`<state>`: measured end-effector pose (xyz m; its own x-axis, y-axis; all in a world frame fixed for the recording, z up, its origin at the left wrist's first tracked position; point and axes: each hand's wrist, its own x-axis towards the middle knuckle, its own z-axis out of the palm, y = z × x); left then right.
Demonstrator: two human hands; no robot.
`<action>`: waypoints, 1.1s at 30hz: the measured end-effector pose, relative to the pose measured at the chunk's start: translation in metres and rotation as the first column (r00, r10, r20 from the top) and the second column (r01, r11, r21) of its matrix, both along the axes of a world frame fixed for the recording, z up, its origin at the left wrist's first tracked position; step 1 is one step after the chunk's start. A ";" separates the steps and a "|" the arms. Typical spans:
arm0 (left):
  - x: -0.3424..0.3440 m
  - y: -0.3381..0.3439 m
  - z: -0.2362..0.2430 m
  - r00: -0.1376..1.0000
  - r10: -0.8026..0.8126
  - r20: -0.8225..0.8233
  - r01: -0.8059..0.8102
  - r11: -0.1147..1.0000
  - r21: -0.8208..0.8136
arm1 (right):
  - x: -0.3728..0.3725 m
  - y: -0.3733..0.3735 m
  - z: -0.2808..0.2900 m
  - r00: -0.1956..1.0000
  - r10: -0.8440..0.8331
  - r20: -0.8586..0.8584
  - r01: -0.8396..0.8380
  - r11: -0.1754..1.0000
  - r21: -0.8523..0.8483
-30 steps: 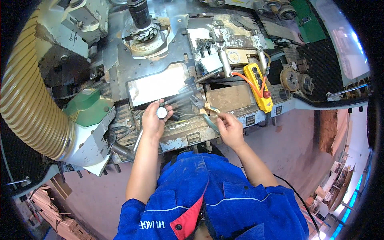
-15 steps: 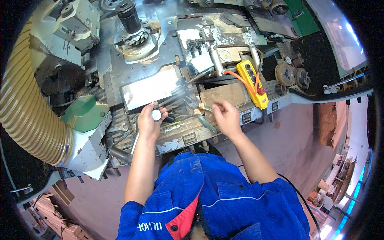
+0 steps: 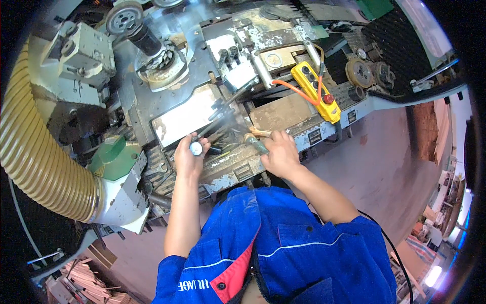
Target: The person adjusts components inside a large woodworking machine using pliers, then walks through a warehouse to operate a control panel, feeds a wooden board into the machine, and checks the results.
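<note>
My left hand (image 3: 188, 158) grips a small round white-ended object (image 3: 196, 148), held against the edge of a shiny metal plate (image 3: 185, 117) on a woodworking machine. My right hand (image 3: 280, 154) is closed around a green-handled tool (image 3: 256, 143) with a brass-coloured tip, pointing left toward the dark rods between my hands. A haze of dust or air hangs just above that spot. My forearms come up from my blue work jacket (image 3: 276, 251).
A ribbed yellow dust hose (image 3: 31, 157) runs down the left into a white and green hood (image 3: 119, 177). A yellow push-button pendant (image 3: 318, 91) lies right of centre. A cutter spindle (image 3: 144, 38) stands at the top. Wooden offcuts (image 3: 83, 281) lie on the floor.
The view has shifted so the machine sits higher and further left in the picture. Both hands stay at the same spot on the machine, still gripping their objects.
</note>
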<state>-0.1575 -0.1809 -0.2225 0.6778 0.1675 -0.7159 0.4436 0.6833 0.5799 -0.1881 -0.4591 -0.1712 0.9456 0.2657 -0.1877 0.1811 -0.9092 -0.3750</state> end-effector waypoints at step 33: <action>0.004 -0.002 0.008 1.000 -0.014 -0.016 0.014 1.000 -0.005 | 0.014 -0.002 0.039 0.943 -0.279 0.180 0.290 0.956 -0.037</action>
